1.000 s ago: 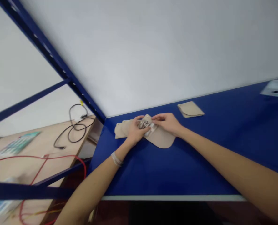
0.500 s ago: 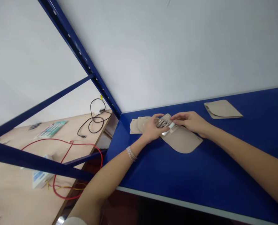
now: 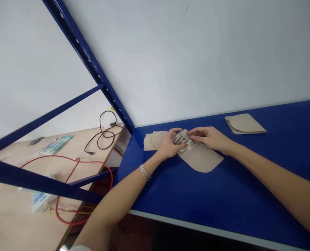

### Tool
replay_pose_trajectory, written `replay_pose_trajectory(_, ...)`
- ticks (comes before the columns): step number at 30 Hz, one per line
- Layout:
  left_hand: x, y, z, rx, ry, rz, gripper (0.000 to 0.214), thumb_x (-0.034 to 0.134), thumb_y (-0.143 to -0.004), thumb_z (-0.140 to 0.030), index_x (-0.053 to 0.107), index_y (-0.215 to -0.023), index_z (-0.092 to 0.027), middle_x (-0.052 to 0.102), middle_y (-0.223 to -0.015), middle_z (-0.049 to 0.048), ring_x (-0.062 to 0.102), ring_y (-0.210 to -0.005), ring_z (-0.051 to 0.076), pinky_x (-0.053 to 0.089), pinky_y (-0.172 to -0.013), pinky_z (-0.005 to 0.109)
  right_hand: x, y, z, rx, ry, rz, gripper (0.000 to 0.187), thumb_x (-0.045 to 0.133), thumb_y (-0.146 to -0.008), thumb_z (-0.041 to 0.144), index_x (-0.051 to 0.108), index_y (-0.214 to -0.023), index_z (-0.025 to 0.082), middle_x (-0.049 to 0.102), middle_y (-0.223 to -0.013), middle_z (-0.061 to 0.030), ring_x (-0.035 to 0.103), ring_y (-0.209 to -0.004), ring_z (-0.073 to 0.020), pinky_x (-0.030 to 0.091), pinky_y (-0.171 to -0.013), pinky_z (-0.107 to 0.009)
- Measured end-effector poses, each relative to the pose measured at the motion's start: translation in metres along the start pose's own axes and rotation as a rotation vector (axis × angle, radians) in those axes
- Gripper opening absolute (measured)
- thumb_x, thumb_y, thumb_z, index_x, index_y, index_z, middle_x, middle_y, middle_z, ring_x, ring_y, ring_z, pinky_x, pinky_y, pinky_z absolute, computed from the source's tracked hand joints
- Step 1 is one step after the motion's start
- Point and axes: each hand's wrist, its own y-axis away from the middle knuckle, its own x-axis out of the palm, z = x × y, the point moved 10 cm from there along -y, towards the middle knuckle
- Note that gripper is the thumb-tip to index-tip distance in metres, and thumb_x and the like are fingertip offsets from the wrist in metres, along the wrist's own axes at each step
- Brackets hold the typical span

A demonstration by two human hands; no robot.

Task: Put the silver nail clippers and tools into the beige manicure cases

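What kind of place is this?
Likely a workshop or light assembly room. There is a blue-topped workbench with a slotted blue steel frame, and a wooden table nearby holds a loose red cable and a black cable.

Beige manicure pouch (image 3: 200, 159) open, w/ steel tools (image 3: 180, 139)

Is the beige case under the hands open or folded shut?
Open: the case lies spread flat, its rounded flap out, with metal tools showing.
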Motion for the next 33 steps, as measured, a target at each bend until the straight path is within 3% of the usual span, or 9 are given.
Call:
replay_pose_trajectory(13,0.005,-0.004,0.002,0.0,0.034,0.034,0.061,0.074,-0.068,-0.026,0.049,-0.124,-0.02,0.061,-0.091,0.0031,0.059,-0.082,0.016,0.048,-0.076,0.03,-0.005,0.003,0.007,0.048,-0.047,-0.055,0.021,0.063,-0.077,0.015,0.071,-0.096,0.015,0.071,-0.082,-0.005,0.063,-0.073,-0.0131,0.047,-0.066,-0.022)
replay_pose_trajectory(33,0.004,-0.003,-0.002,-0.008,0.016,0.04,0.06,0.072,-0.069,-0.023,0.049,-0.125,-0.02,0.064,-0.096,0.0047,0.061,-0.087,0.018,0.049,-0.079,0.031,-0.012,-0.001,-0.003,0.068,-0.116,-0.119,0.015,0.064,-0.075,0.018,0.072,-0.088,0.017,0.069,-0.076,-0.0025,0.059,-0.067,-0.0111,0.045,-0.06,-0.021)
